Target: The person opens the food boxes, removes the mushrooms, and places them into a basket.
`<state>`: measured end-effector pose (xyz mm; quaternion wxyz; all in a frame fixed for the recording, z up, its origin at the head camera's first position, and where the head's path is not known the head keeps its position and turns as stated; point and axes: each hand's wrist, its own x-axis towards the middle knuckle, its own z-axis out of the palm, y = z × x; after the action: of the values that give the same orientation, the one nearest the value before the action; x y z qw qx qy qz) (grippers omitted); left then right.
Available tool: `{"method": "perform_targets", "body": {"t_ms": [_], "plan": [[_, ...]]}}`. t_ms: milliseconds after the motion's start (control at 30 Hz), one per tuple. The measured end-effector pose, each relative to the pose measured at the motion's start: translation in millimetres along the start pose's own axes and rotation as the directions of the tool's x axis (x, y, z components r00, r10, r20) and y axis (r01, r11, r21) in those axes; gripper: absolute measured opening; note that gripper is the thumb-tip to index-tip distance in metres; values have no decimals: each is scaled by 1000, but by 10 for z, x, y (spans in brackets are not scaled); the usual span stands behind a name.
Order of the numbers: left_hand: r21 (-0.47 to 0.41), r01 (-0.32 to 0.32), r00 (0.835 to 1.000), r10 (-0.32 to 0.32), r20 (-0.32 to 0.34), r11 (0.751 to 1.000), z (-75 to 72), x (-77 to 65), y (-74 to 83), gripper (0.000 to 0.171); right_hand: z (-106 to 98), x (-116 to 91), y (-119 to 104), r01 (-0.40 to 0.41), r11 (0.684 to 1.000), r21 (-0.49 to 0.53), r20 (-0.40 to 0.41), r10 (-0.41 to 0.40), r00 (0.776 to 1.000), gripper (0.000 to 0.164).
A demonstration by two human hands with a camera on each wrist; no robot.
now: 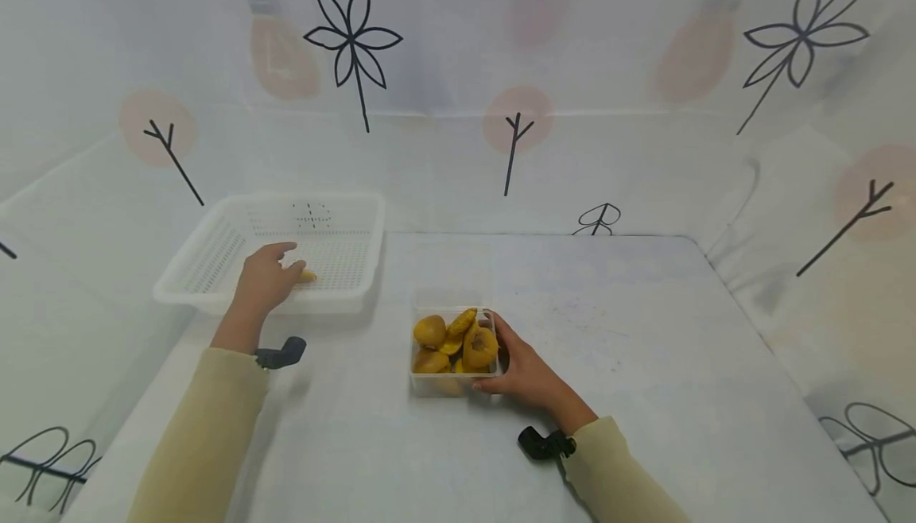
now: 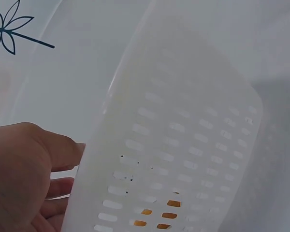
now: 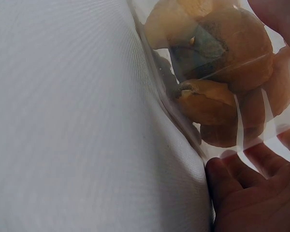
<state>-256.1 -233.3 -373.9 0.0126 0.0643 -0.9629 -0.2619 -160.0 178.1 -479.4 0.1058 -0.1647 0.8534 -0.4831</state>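
Observation:
A clear plastic box [image 1: 447, 384] stands on the table, filled with several yellow-orange fruits [image 1: 430, 332]. My right hand [image 1: 525, 372] grips its right side, fingers at the back corner and thumb at the front. In the right wrist view, the fruits [image 3: 208, 101] show through the clear wall, one with a dark greenish patch. At the left, my left hand [image 1: 268, 276] reaches over the near rim of a white slotted basket [image 1: 375, 269], thumb and index finger apart. A small yellow piece [image 1: 307, 276] lies in the basket beside the thumb, partly hidden. Orange patches [image 2: 169, 215] show through the basket's slots.
A white table [image 1: 630, 364] lies under the box and basket. White cloth [image 1: 444, 165] printed with plants and bulbs hangs behind and at the sides. Dark cameras sit on both wrists, below light yellow sleeves [image 1: 203, 435].

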Motion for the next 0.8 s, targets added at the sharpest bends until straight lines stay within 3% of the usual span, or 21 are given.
{"method": "perform_targets", "body": {"t_ms": [200, 467, 800], "plan": [[-2, -67, 997, 67, -30, 998, 12, -15, 22, 50, 3, 2, 5, 6, 1000, -5, -1, -6, 1000, 121], [26, -79, 996, 80, -36, 997, 16, -79, 135, 51, 10, 11, -5, 5, 1000, -3, -4, -5, 1000, 121], [-4, -174, 984, 174, -46, 985, 44, -172, 262, 48, 12, 15, -42, 6, 1000, -5, -17, -6, 1000, 123]]}}
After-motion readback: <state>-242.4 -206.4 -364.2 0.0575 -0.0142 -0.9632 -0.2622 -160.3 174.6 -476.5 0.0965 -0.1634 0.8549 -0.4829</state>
